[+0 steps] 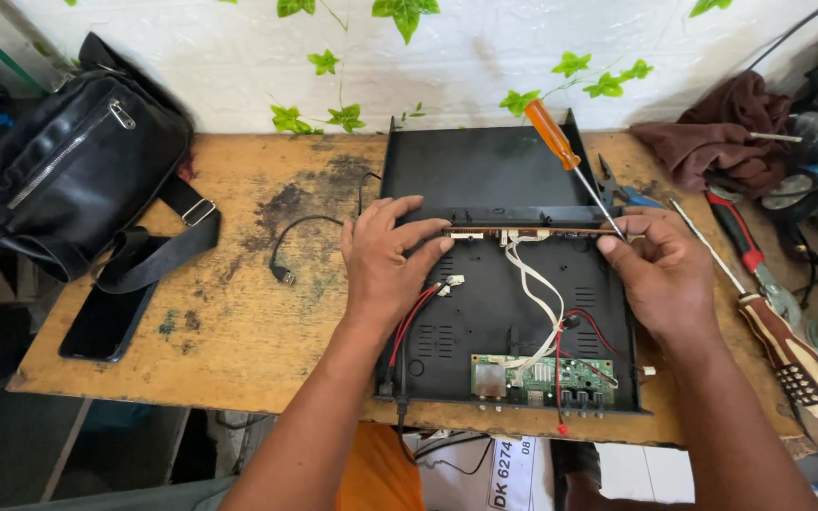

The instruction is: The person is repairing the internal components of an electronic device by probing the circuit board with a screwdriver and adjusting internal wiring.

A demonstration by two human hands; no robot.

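Head view, looking down on a worn wooden desk (239, 312). At centre, an open black metal case (485, 170) of an electronic device, lid off, insides exposed. Across the middle of the case, a narrow brown circuit strip (532, 231) standing on edge. Left hand (385, 260) resting at the strip's left end, fingers (425, 232) spread and only lightly curled, tips touching the strip. Right hand (660, 270) at the strip's right end, thumb and forefinger pinched on a screwdriver with an orange handle (553, 134), shaft slanting down to the strip. White ribbon wires (537, 293) and red wires (414, 317) running from the strip toward a green circuit board (542, 374) at the case's near edge. Left of the case, a loose black cable (295, 237), farther left a dark phone (106, 317) lying flat and a black leather bag (68, 170). Right of the case, blue-handled pliers (622, 189), a red-handled screwdriver (736, 232), a larger brown-handled screwdriver (792, 355), and a brown cloth (721, 132) near the wall.
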